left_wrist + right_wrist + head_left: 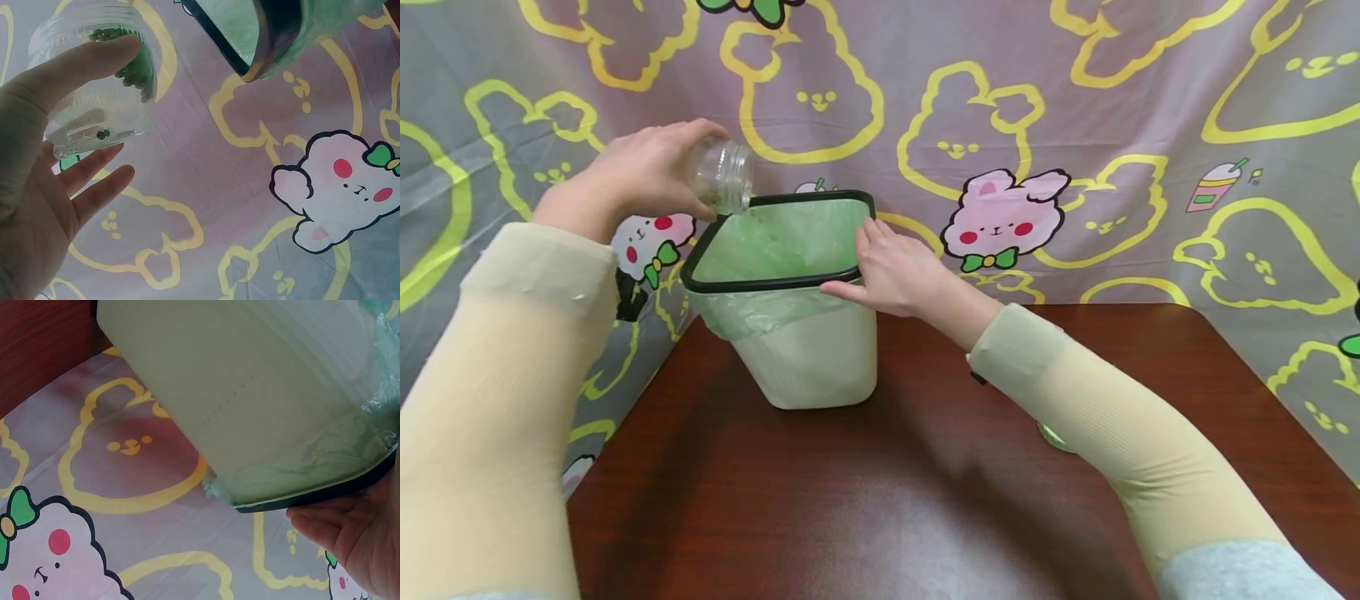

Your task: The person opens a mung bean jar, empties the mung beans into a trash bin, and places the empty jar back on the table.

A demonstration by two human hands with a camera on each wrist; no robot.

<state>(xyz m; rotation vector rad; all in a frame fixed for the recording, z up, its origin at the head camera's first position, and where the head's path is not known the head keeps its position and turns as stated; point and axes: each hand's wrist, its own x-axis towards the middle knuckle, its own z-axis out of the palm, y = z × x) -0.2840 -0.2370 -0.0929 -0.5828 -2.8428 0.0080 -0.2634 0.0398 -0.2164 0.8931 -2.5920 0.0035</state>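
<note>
- Step in hand, my read: emptying the jar (730,177) into the bin (820,350); partway, as green beads (134,75) show inside the glass.
- Left hand (640,171): grasping the jar round its body, thumb across the side, tipped with its mouth toward the bin.
- Jar: held up at the bin's left, mouth at about the back-left rim (775,283); exact overlap with the opening hard to tell.
- Specks below the mouth: too small to call.
- Right hand (895,267): fingers fairly straight, laid against the rim's right side, thumb along the front; not clenched. Probably steadying.
- Bin: on the table (925,517), green liner (820,233) folded over its outside. Can't tell if the base sits flat.
- Glassy item (1054,437) half hidden by the right sleeve; identity unclear.
- Next move calls for more tilt, mouth kept inside the rim, bin braced. Risk: beads missing the edge.
</note>
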